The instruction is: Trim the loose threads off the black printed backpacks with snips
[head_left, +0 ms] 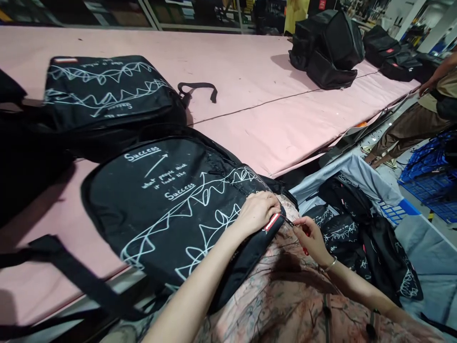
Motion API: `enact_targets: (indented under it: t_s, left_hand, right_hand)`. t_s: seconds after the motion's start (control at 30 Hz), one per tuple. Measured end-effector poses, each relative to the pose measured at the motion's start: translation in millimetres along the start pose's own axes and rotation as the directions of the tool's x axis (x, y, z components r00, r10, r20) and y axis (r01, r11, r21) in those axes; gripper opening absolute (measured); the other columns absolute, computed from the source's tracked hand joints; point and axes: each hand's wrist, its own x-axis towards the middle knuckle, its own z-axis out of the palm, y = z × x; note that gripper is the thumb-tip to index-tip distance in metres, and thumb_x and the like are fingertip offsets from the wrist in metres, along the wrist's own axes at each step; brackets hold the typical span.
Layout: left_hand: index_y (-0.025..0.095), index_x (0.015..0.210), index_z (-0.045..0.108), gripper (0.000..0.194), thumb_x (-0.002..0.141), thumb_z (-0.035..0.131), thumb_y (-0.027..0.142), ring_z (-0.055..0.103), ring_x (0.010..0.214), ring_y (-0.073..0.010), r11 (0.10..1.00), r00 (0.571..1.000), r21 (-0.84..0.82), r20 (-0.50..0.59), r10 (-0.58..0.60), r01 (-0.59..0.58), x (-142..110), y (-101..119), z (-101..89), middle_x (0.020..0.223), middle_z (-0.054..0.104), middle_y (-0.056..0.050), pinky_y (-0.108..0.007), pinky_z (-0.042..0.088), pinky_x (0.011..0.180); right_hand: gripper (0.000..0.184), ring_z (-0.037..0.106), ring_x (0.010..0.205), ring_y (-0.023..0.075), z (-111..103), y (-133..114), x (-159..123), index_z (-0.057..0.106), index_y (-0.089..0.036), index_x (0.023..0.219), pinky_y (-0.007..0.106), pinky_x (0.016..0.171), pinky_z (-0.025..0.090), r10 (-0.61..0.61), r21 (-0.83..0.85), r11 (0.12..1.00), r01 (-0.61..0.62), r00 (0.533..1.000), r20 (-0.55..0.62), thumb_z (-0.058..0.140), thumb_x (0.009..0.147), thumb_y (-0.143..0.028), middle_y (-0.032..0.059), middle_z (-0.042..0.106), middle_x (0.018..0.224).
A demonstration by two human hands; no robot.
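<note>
One backpack (171,202) gripped by left hand (257,210); right hand (310,234) pinching red-handled tool (292,223).

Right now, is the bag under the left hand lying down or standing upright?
Lying down: the bag has its printed front facing up beneath the left hand.

A black backpack (171,200) lies printed face up, partly on the pink table (243,128) and partly out past its near edge. I can read "Success" twice in white, "what people think it looks like" between, with a straight arrow and looping, zigzag scribbles. Its red-and-white label (272,222) sits beyond the table's edge. Out there too is a small red-handled tool (306,249), its thin dark tip close beside the label.
</note>
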Motion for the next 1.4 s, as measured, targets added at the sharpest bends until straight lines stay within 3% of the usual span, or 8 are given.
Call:
enact_targets:
  t_s: [0.2, 0.47, 0.67, 0.8, 0.93, 1.1, 1.23, 1.4]
  left_hand:
    - [0.017, 0.071, 0.064, 0.013, 0.078, 0.055, 0.023, 0.055, 0.089, -0.0156, 0.973, 1.0, -0.229, 0.025, -0.015, 0.021, 4.8, -4.3, -3.2, 0.095, 0.063, -0.001, -0.027, 0.039, 0.079]
    - [0.019, 0.068, 0.066, 0.014, 0.075, 0.055, 0.022, 0.057, 0.091, -0.0168, 0.974, 0.994, -0.213, 0.09, -0.063, 0.081, 9.7, 2.1, -17.1, 0.099, 0.063, -0.002, -0.027, 0.041, 0.077]
    - [0.017, 0.069, 0.064, 0.017, 0.077, 0.052, 0.027, 0.057, 0.084, -0.0158, 0.942, 0.997, -0.328, -0.011, -0.071, 0.063, 8.6, -1.0, -10.3, 0.091, 0.063, -0.004, -0.027, 0.042, 0.076]
    - [0.016, 0.078, 0.064, 0.025, 0.077, 0.053, 0.039, 0.057, 0.075, -0.0143, 0.844, 0.945, -0.512, -0.17, -0.279, 0.158, 0.0, -8.0, -6.7, 0.083, 0.064, -0.003, -0.026, 0.043, 0.071]
    - [0.014, 0.071, 0.062, 0.037, 0.075, 0.054, 0.049, 0.055, 0.067, -0.0144, 0.771, 0.802, -0.563, -0.293, -0.521, 0.296, -25.3, -16.7, -8.8, 0.072, 0.061, -0.004, -0.026, 0.043, 0.064]
    - [0.018, 0.118, 0.053, 0.046, 0.077, 0.055, 0.039, 0.05, 0.105, -0.019, 0.851, 0.752, -0.477, -0.473, -0.46, 0.22, -71.1, -11.0, 4.0, 0.134, 0.037, -0.01, -0.033, 0.044, 0.089]
    - [0.017, 0.086, 0.065, 0.029, 0.084, 0.048, 0.04, 0.051, 0.098, -0.0203, 0.839, 0.738, -0.428, -0.435, -0.516, 0.335, -91.3, 11.1, 30.4, 0.11, 0.053, -0.008, -0.038, 0.042, 0.088]
    - [0.016, 0.074, 0.065, 0.031, 0.083, 0.049, 0.041, 0.041, 0.104, -0.0287, 0.813, 0.674, -0.257, -0.46, -0.578, 0.522, -83.0, 34.0, 43.5, 0.115, 0.05, -0.012, -0.046, 0.038, 0.087]
  right_hand:
    - [0.03, 0.041, 0.06, 0.0097, 4.7, -6.6, 8.4, 0.056, -0.017, 0.09, 0.024, 0.055, 0.031, -0.087, -0.18, 0.98, 0.084, 0.996, -0.007, 0.058, 0.08, -0.045, -0.0009, 0.048, 0.068]
    - [0.025, 0.035, 0.054, 0.0105, 7.8, -18.2, 25.3, 0.056, -0.019, 0.087, 0.024, 0.052, 0.026, -0.21, -0.313, 0.923, 0.223, 0.975, 0.076, 0.054, 0.082, -0.044, -0.0024, 0.042, 0.057]
    - [0.019, 0.035, 0.054, 0.0082, 7.0, -17.9, 36.2, 0.055, -0.017, 0.081, 0.023, 0.053, 0.026, -0.246, -0.357, 0.895, 0.268, 0.963, 0.108, 0.052, 0.083, -0.035, -0.0033, 0.041, 0.057]
    - [0.022, 0.029, 0.049, 0.0064, 3.9, -16.6, 36.9, 0.051, -0.015, 0.081, 0.022, 0.048, 0.023, -0.158, -0.092, 0.982, 0.165, 0.984, 0.075, 0.056, 0.079, -0.036, -0.006, 0.033, 0.053]
    - [0.034, 0.022, 0.041, 0.0039, -6.7, -21.8, 32.0, 0.046, -0.016, 0.086, 0.019, 0.041, 0.016, 0.079, 0.187, 0.976, -0.111, 0.982, 0.172, 0.062, 0.074, -0.044, -0.0093, 0.029, 0.049]
    - [0.042, 0.016, 0.038, 0.002, -16.7, -16.1, 13.9, 0.048, -0.016, 0.093, 0.018, 0.038, 0.009, 0.23, 0.421, 0.806, -0.416, 0.876, 0.425, 0.064, 0.073, -0.049, -0.0092, 0.026, 0.051]
    - [0.031, 0.019, 0.039, 0.0022, -9.7, -5.0, -6.5, 0.051, -0.017, 0.09, 0.02, 0.038, 0.009, 0.273, 0.437, 0.712, -0.55, 0.79, 0.549, 0.062, 0.078, -0.044, -0.0064, 0.031, 0.054]
    - [0.032, 0.018, 0.039, 0.0016, 6.6, -8.7, -14.5, 0.049, -0.018, 0.084, 0.02, 0.039, 0.007, 0.357, 0.474, 0.633, -0.612, 0.774, 0.523, 0.068, 0.073, -0.042, -0.0067, 0.03, 0.053]
